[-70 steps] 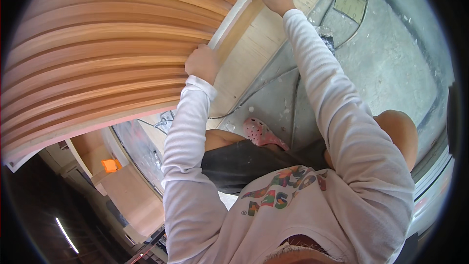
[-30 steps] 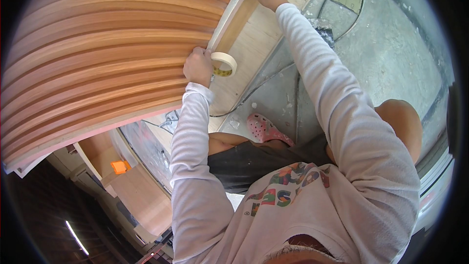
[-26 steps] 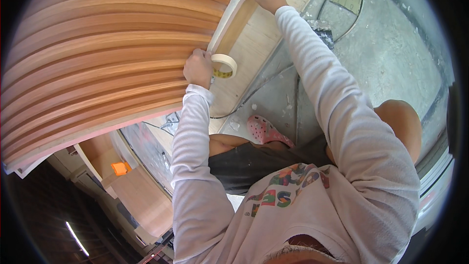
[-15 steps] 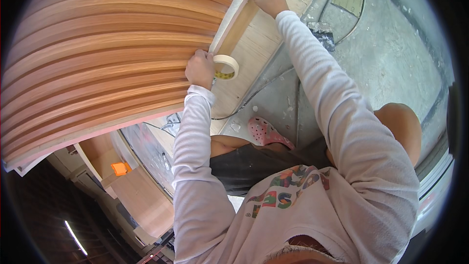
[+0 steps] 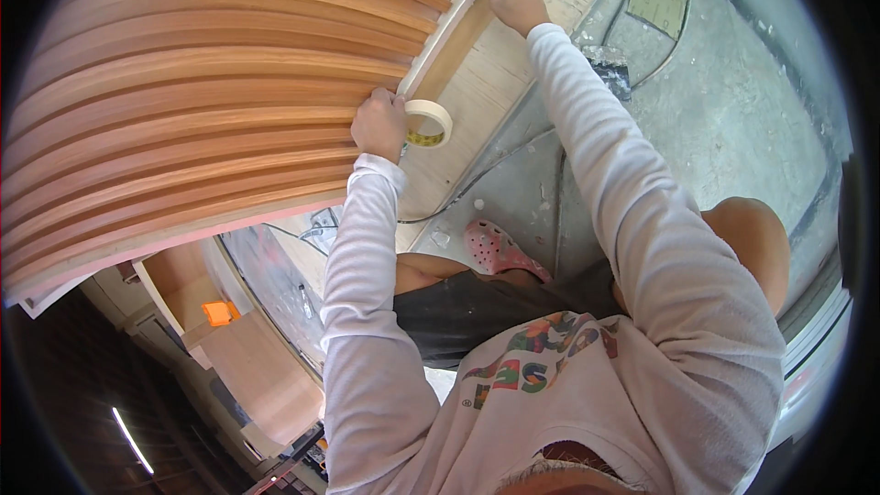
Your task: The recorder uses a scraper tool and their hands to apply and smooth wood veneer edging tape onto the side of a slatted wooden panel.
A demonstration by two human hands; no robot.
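Note:
A large panel of ribbed, orange-brown wood (image 5: 211, 101) fills the upper left. Along its right edge runs a pale strip of masking tape (image 5: 442, 39), stretched straight between my two hands. My left hand (image 5: 378, 126) is closed at the near end of the strip, against the panel's edge, and grips the roll of masking tape (image 5: 445, 121), which sticks out to its right. At the far corner my right hand (image 5: 515, 2) pinches the other end of the strip. How firmly the strip touches the edge I cannot tell.
Pale plywood (image 5: 490, 60) lies beneath the panel's right side. Dark cables (image 5: 683, 23) cross the grey floor, near a greenish sheet (image 5: 656, 5) and a dark, smeared flat piece (image 5: 608, 71). An orange object (image 5: 220, 313) sits on wooden boxwork at lower left. A pink clog (image 5: 495, 246) is on my foot.
My right hand has shifted slightly right and toward me with the strip's end. The strip now looks narrower and lies closer along the panel's edge. My left hand has barely moved.

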